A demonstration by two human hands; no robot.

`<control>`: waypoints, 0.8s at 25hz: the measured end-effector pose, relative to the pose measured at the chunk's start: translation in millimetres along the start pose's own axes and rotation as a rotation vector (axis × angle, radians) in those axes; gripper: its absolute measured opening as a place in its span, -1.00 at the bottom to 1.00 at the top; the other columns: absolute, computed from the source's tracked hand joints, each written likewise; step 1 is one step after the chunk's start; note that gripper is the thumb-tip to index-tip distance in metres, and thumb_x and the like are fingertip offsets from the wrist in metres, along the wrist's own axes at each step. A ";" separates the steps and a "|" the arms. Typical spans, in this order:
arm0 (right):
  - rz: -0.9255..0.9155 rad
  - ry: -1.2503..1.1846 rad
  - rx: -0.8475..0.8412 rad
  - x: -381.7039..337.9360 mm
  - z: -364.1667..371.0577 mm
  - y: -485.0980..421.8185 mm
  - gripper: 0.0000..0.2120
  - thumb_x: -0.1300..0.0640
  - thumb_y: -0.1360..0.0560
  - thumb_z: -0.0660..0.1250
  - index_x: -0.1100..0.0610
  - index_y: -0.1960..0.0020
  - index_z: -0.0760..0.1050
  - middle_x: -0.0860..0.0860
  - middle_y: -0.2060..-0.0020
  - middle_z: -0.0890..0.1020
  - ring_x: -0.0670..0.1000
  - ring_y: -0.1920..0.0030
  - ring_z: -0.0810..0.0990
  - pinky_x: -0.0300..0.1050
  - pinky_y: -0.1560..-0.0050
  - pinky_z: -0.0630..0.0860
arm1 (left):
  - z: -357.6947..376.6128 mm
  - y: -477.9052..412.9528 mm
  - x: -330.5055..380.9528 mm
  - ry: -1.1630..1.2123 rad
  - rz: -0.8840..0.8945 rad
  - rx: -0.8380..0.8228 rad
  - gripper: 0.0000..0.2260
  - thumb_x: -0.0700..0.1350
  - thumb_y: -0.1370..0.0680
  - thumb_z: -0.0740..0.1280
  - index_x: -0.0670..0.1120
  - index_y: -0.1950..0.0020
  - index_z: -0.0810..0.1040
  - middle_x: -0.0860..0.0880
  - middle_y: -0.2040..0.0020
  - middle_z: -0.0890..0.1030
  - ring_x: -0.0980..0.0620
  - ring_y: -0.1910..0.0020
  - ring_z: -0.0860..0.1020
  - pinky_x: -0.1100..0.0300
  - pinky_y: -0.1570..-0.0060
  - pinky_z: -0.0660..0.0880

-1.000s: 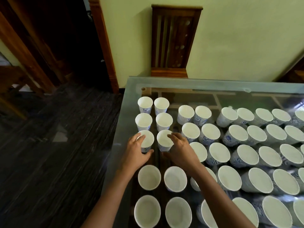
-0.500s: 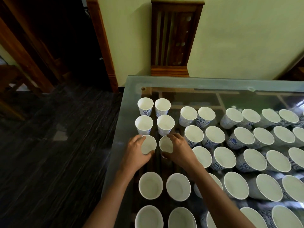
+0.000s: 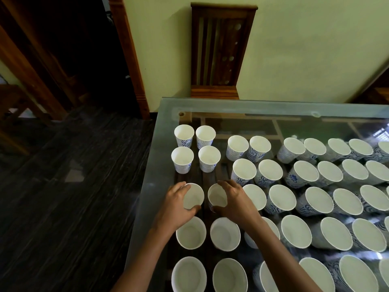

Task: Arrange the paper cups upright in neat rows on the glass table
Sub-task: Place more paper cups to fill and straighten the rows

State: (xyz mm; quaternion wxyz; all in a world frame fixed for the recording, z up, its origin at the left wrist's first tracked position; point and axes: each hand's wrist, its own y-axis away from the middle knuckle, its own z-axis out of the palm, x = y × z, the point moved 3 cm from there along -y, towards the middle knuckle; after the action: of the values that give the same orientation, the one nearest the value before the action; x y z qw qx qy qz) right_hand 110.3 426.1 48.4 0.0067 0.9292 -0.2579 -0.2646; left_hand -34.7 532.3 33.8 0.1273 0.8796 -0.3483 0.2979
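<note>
Since each grip comes from the outer side, left hand (image 3: 175,207) curled round the left cup (image 3: 194,196) and right hand (image 3: 234,202) round the right cup (image 3: 216,197), centre-left of frame, both can probably be squared against the other cups (image 3: 209,158). Thin tapered paper, blue swirl print; slick glass table (image 3: 252,108).

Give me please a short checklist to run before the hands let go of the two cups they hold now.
1. Grip of left hand on left cup: ok.
2. Grip of right hand on right cup: ok.
3. Both held cups upright, mouths up: ok.
4. Bases resting flat on the glass table: cannot tell, hidden.
5. Visible gap between the two held cups: ok.
6. Clear of the far pair: ok.
</note>
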 end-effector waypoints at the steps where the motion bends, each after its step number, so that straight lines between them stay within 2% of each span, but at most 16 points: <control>1: -0.005 0.002 0.002 -0.2 -0.6 0.5 -0.25 -0.01 -0.32 0.51 0.10 -0.41 0.27 0.07 -0.34 0.38 0.10 -0.29 0.39 -0.05 -0.22 0.43 | -0.6 0.9 0.1 0.004 0.001 -0.002 -0.41 0.03 -0.37 0.47 -0.07 -0.35 0.41 -0.02 -0.38 0.38 0.00 -0.33 0.33 0.23 -0.26 0.27; 7: -0.030 -0.007 0.007 -1.9 -6.4 -2.6 -0.23 -0.02 -0.30 0.52 0.09 -0.41 0.28 0.06 -0.36 0.37 0.10 -0.31 0.38 -0.02 -0.22 0.44 | -7.5 -2.3 1.6 0.026 0.020 0.028 -0.40 0.04 -0.33 0.49 -0.07 -0.32 0.44 -0.03 -0.36 0.40 0.00 -0.33 0.35 0.23 -0.26 0.27; 12: -0.066 0.017 0.049 -7.1 -18.8 -41.8 -0.33 -0.01 -0.35 0.47 0.12 -0.38 0.31 0.08 -0.34 0.41 0.11 -0.29 0.42 -0.01 -0.22 0.47 | -22.6 -39.3 1.6 0.014 0.038 0.075 -0.47 0.05 -0.39 0.44 -0.08 -0.31 0.45 -0.03 -0.35 0.41 0.01 -0.32 0.36 0.20 -0.26 0.31; 17: -0.045 -0.050 0.069 -15.4 -21.9 -93.2 -0.28 0.04 -0.37 0.48 0.10 -0.43 0.24 0.08 -0.41 0.32 0.14 -0.36 0.33 0.05 -0.34 0.36 | -31.1 -88.4 1.4 -0.021 0.007 0.142 -0.42 0.05 -0.41 0.42 -0.08 -0.37 0.37 -0.05 -0.42 0.32 -0.04 -0.37 0.31 0.16 -0.27 0.31; 20: -0.030 -0.037 0.043 -18.1 -17.8 -114.9 -0.27 0.02 -0.36 0.48 0.10 -0.43 0.23 0.09 -0.42 0.30 0.14 -0.38 0.30 0.05 -0.35 0.31 | -27.2 -108.0 -7.5 -0.055 -0.079 0.098 -0.35 0.07 -0.39 0.43 -0.07 -0.41 0.30 -0.09 -0.47 0.23 -0.08 -0.41 0.24 0.10 -0.32 0.27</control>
State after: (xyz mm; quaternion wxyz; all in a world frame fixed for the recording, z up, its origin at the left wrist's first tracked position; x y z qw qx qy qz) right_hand 160.6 532.2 55.4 -0.0221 0.9279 -0.2497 -0.2760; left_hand 23.5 626.3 48.9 0.0860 0.9058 -0.3015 0.2850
